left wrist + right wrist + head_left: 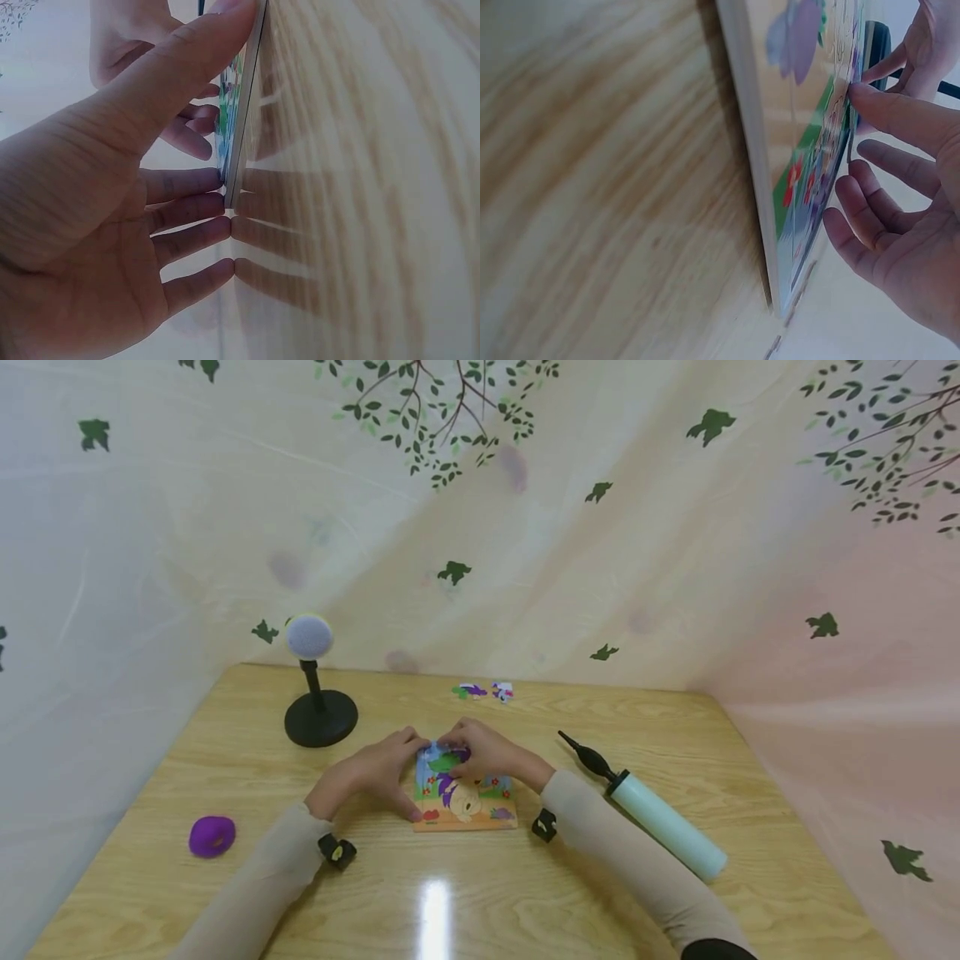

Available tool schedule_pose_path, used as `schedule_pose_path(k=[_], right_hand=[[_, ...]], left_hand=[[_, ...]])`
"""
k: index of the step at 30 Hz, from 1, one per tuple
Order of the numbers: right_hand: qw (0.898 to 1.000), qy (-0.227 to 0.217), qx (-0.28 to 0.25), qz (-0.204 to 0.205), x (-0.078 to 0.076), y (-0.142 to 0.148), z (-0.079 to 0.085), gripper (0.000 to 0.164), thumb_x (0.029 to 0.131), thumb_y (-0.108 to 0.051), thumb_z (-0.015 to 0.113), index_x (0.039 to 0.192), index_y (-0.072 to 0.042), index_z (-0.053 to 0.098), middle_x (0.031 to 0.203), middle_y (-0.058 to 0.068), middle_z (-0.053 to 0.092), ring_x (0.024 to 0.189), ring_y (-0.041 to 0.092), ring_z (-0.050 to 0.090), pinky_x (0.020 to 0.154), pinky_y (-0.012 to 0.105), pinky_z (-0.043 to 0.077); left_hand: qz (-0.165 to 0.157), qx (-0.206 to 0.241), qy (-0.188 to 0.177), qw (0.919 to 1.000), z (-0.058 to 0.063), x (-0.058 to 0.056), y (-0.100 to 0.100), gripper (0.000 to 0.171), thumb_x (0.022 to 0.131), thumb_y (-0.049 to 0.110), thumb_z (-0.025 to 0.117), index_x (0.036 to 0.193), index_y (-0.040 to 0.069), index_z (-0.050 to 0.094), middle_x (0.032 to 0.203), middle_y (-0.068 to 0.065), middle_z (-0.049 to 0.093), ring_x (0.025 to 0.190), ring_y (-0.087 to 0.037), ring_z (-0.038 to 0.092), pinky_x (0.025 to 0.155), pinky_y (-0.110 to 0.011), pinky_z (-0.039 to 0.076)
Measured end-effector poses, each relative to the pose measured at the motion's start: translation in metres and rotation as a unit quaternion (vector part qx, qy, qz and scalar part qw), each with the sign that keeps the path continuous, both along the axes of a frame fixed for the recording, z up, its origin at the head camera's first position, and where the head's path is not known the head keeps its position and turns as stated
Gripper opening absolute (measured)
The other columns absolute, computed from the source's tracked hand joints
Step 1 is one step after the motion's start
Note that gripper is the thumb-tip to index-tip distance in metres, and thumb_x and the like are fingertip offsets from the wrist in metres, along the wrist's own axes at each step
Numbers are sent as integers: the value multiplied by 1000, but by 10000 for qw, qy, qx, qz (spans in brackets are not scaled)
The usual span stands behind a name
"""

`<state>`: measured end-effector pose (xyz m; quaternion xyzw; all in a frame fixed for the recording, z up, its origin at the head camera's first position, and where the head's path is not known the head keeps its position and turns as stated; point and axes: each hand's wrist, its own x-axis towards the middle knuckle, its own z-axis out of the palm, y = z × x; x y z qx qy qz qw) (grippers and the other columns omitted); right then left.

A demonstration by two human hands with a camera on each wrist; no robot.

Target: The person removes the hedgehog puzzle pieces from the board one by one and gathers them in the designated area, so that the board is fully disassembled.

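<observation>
A flat picture puzzle board (465, 822) lies on the table, showing a cartoon figure, red flowers and an orange lower band. My left hand (381, 772) spans its left side, thumb at the lower left corner and fingers at the upper left. Those fingers look straight and spread in the left wrist view. Over the board's upper part, my right hand (483, 752) pinches a thin puzzle piece (850, 146) between thumb and fingers. The piece's edge shows in the right wrist view; its picture is mostly hidden by the hand.
Loose puzzle pieces (471, 691) lie near the table's back edge. A round-headed thing on a black stand (320, 718) is at back left, a purple lump (212, 837) at left. Beside my right forearm lies a light blue hand pump (667, 827). Printed cloth (525, 568) hangs behind.
</observation>
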<state>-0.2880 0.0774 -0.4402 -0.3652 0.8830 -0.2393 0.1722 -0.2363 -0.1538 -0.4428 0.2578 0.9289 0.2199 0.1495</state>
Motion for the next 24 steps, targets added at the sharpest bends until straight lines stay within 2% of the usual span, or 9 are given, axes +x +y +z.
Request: schedule_pose_path(k=[8,17,24], right_hand=[[9999,68,-8,109,-3,-2,0,51,90,-15,79,137,-3,63,121,9,63,111,20,59,98,34,54],[9996,227,0,143,-4,-8,7,45,90,-10,78,132,0,65,121,12,66,112,24,63,99,35,55],[9980,541,181,286,-5,-6,8,46,88,-12,79,130,-1,67,121,11,67,110,23,62,98,37,55]], left_hand=[[-109,31,85,9999,-2,-1,-1,112,67,55,92,152,3,41,138,-11,46,127,-27,49,108,-51,48],[-113,-78,157,9998,3,-1,-2,111,67,55,92,152,4,41,136,-10,46,125,-25,49,107,-49,49],[-153,8,84,9998,2,0,-2,112,68,53,92,153,3,40,137,-12,46,127,-27,49,109,-51,48]])
